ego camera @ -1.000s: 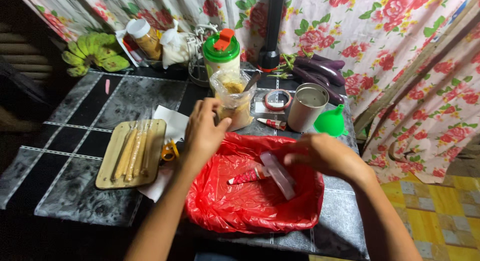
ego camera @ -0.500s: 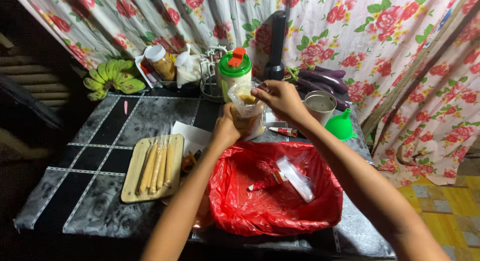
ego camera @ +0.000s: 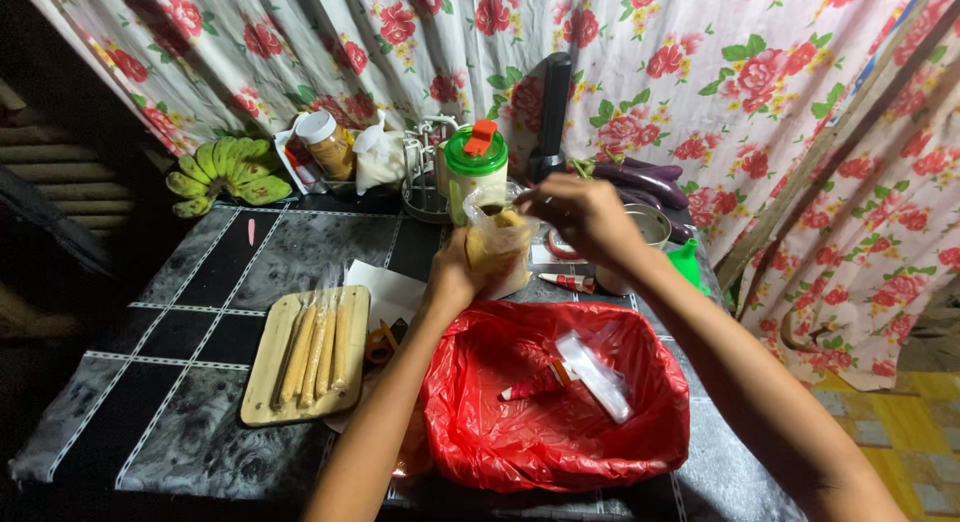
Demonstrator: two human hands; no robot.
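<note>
My left hand [ego camera: 453,278] grips the side of a clear plastic bag [ego camera: 497,244] filled with a yellowish-brown mix, standing upright behind the red basin. My right hand [ego camera: 583,215] is at the bag's open top, fingers pinched on a small dark utensil that dips into it. In front lies a red plastic-lined basin [ego camera: 556,402] holding a small red-and-white packet [ego camera: 532,383] and a clear wrapper [ego camera: 594,376]. A wooden board [ego camera: 305,353] with several filled long thin plastic tubes lies to the left.
Behind the bag stand a green-lidded jug [ego camera: 478,166], a metal cup [ego camera: 644,231] and a green funnel [ego camera: 686,263]. Eggplants [ego camera: 640,182], green bananas [ego camera: 226,174] and a jar [ego camera: 328,146] sit by the floral curtain. The table has a dark tiled cloth [ego camera: 185,332].
Both hands left the red basin and went up to the bag. My left hand took hold of its side and my right hand moved to its open top.
</note>
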